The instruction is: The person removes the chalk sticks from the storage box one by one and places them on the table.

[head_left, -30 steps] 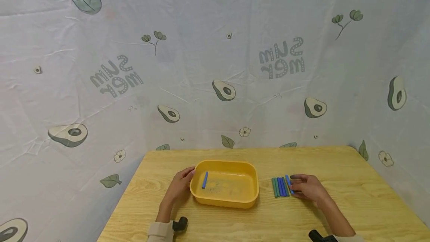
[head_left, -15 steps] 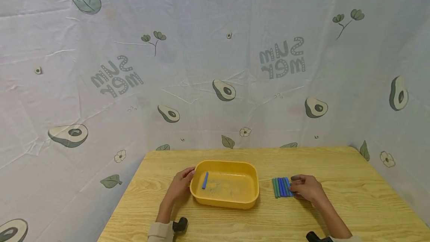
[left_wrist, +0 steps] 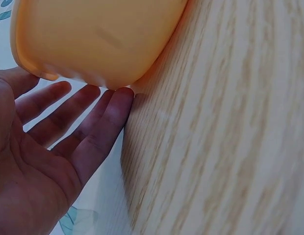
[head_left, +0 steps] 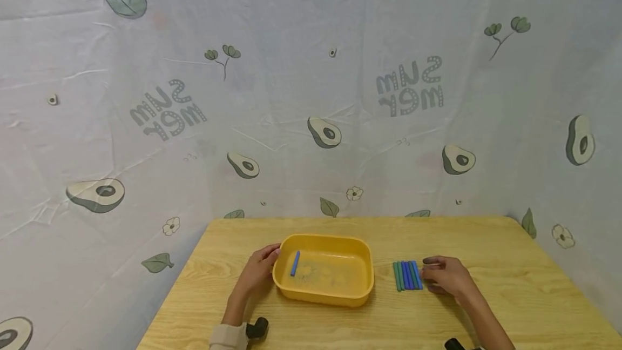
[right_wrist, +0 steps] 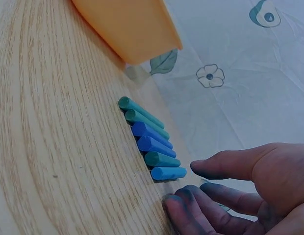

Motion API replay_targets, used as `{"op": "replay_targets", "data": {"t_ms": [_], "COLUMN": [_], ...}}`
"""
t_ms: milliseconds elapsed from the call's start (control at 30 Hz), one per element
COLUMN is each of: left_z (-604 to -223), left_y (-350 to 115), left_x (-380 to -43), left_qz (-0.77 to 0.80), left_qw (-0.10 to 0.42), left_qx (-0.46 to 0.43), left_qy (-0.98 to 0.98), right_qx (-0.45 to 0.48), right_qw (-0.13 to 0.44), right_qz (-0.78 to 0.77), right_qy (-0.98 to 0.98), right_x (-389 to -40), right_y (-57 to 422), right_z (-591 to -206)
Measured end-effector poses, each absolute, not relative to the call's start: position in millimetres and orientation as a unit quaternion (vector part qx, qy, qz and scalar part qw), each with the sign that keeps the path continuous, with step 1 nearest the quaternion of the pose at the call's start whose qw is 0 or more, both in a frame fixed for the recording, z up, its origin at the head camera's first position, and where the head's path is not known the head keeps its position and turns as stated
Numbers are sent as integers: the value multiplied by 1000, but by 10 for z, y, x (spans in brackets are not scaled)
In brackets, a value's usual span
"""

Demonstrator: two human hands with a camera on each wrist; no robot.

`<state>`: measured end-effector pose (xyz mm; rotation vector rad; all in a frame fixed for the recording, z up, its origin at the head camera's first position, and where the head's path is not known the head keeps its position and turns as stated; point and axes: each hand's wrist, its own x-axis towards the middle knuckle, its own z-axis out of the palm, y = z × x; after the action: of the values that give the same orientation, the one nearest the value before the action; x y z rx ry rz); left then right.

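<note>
A row of several chalk sticks, green, dark blue and light blue, lies side by side on the table. My right hand is just right of the row, fingers parted and holding nothing. In the right wrist view the light blue chalk stick ends the row nearest my thumb and stained fingertips, with a small gap between. My left hand rests at the left side of a yellow plastic tray. Its fingers touch the tray's outer wall. One blue chalk stick lies inside the tray, towards the left.
The wood-grain table carries the tray and the chalk row, with bare surface between them. A patterned cloth backdrop hangs behind the table and along its sides. Chalk smudges mark the tray floor.
My right hand has set the light blue chalk stick, first tilted, straight against the row's right end and let go, drawing slightly away. The left hand stays at the tray.
</note>
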<state>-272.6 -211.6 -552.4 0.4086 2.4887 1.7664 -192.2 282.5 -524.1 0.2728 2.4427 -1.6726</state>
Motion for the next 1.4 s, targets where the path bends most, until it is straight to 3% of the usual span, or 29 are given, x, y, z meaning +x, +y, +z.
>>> {"op": "replay_targets", "data": {"t_ms": [500,1000,1400], "left_z": [-5549,-5526,-5577], "left_y": [-2133,-2106,-2110], "left_x": [-2732,-2733,-2780], "left_qz": [569,581,571], "left_qw": [45,28,22], "left_qx": [142,132,140], "left_qy": [809,803,809], "right_qx": [96,26,-4], "right_qw": [83,55,79], "right_qz": [-556,-549,-571], "right_qy": [821,834,817], "right_x": [-1912,-1915,-2029], "right_y": [2800,2591,2294], "right_z": [-5192,-4919,-4799]}}
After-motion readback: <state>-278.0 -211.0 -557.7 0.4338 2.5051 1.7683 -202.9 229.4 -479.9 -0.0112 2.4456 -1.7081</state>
